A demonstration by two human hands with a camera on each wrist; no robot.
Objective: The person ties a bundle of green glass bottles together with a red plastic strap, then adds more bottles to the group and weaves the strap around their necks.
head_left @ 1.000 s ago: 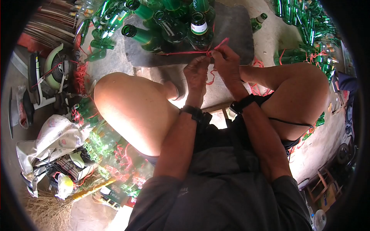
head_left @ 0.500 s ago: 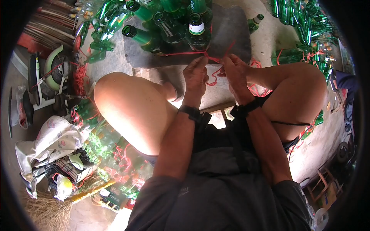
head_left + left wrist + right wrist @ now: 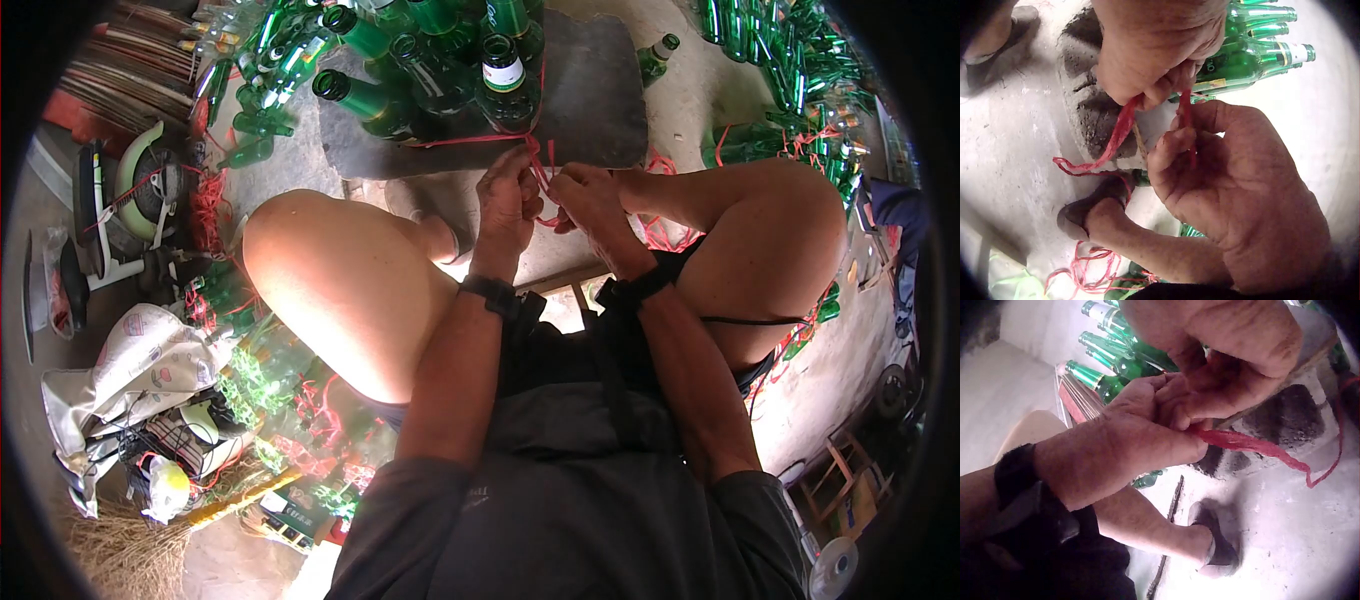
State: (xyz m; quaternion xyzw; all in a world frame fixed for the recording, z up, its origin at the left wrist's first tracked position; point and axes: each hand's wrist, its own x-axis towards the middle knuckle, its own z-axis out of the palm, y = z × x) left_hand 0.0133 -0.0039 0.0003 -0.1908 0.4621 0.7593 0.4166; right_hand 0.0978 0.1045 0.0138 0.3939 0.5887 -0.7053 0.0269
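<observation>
Several green glass bottles (image 3: 435,85) stand grouped on a dark slab (image 3: 590,90), with red plastic twine (image 3: 470,140) running along the near side of the group. My left hand (image 3: 508,195) pinches the twine close to the nearest bottles. In the left wrist view a loose tail of twine (image 3: 1116,140) hangs from that hand. Just to its right, my right hand (image 3: 592,200) holds another length between thumb and fingers; this strand (image 3: 1187,115) crosses its fingertips in the left wrist view. The right wrist view shows both hands close together, and the fingers partly hide the twine.
More green bottles lie in heaps at the back left (image 3: 265,120) and back right (image 3: 775,50). One bottle (image 3: 658,58) stands just right of the slab. Loose red twine (image 3: 665,225) lies on the floor by the right leg. My bent knees flank the hands.
My right hand first drew away to the right with the twine, then came back left and a little lower, beside the left hand. The left hand has stayed nearly in place, keeping its pinch.
</observation>
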